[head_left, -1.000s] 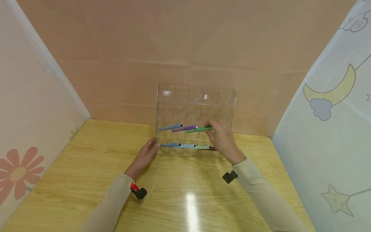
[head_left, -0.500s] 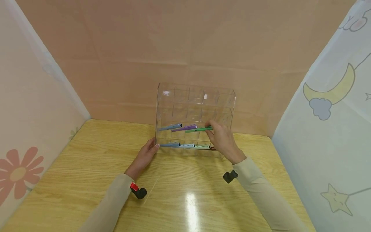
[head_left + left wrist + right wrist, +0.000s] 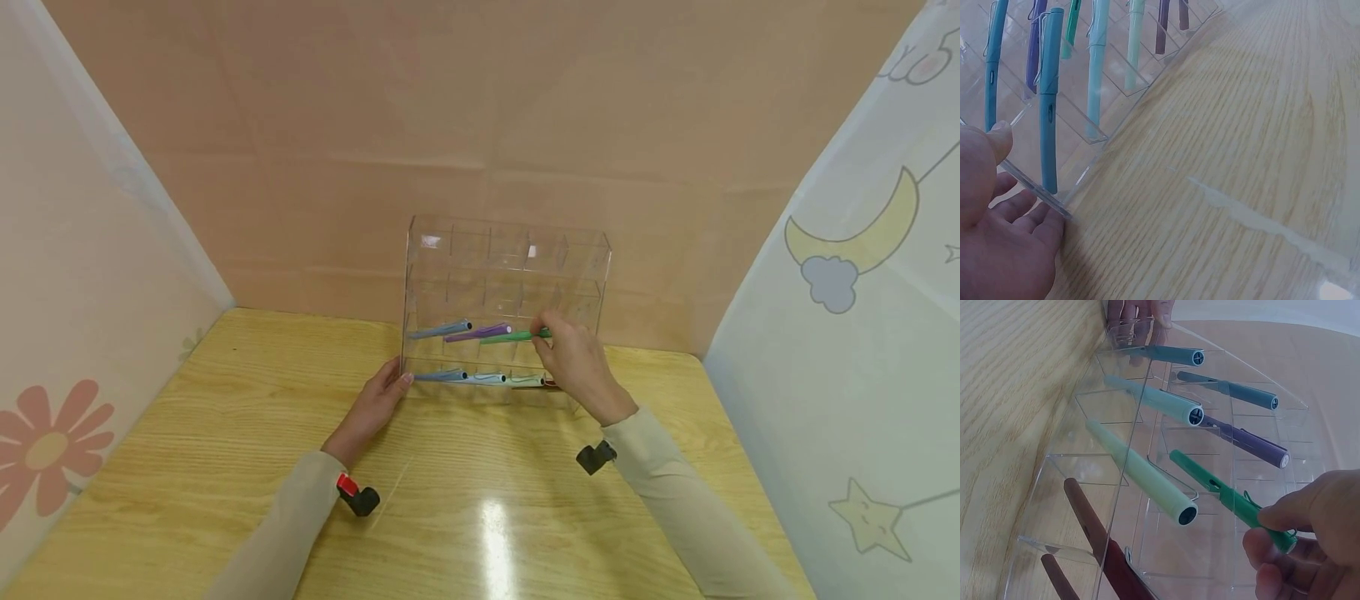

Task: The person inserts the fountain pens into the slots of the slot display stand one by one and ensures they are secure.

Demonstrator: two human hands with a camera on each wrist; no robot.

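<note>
A clear tiered pen rack (image 3: 510, 268) stands on the table. My left hand (image 3: 375, 400) grips its lower left edge, thumb on one side and fingers on the other in the left wrist view. My right hand (image 3: 577, 362) pinches the cap end of a green pen (image 3: 1235, 503), which slants in the second tier from the bottom. Beside it in that tier lie a purple pen (image 3: 1249, 442) and a blue pen (image 3: 1235, 392). The lowest tier holds another blue pen (image 3: 1049, 100), a light blue pen (image 3: 1159, 403), a pale green pen (image 3: 1147, 478) and two dark red pens (image 3: 1116, 559).
The rack's upper two tiers show bare clear dividers. An orange-brown backdrop (image 3: 487, 100) rises behind the wooden table (image 3: 450, 500). Patterned sheets flank it, with a flower (image 3: 48, 450) on the left and a moon (image 3: 862, 233) on the right. A light streak marks the tabletop.
The green pen has shifted very slightly to the right with my right fingers on it. My left hand and the rack stay in place.
</note>
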